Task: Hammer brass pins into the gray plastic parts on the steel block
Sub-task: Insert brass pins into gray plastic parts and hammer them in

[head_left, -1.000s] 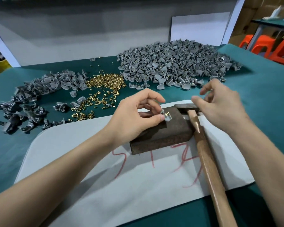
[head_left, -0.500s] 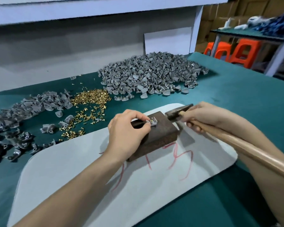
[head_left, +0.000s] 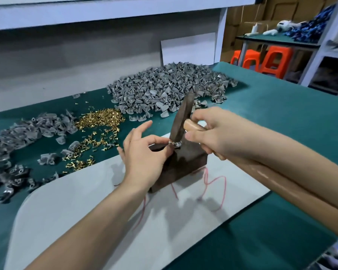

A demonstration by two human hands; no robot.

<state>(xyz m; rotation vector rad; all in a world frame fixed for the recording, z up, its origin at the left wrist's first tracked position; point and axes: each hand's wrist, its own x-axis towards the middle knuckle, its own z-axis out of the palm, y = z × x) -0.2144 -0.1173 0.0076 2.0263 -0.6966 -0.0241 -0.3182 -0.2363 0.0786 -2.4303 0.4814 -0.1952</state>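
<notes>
Your left fingertips (head_left: pixel 167 150) pinch the gray part (head_left: pixel 175 144) from its left side, steadying it on top of the block (head_left: pixel 185 164) at its far edge. The other fingers of your left hand (head_left: pixel 144 160) are lifted and spread. The part lies just right of those fingertips, directly under the hammer head (head_left: pixel 180 115), which stands almost upright. Whether its lower face touches the part or hangs just above it, I cannot tell, and the pin itself is too small to make out.

Your right hand (head_left: pixel 217 137) is clenched round the handle (head_left: pixel 277 180) close under the head. Any blow would land straight down just beside your pinching fingers, so keep them to the left. The block sits by the far edge of the white board (head_left: pixel 86 201) on the bench.
</notes>
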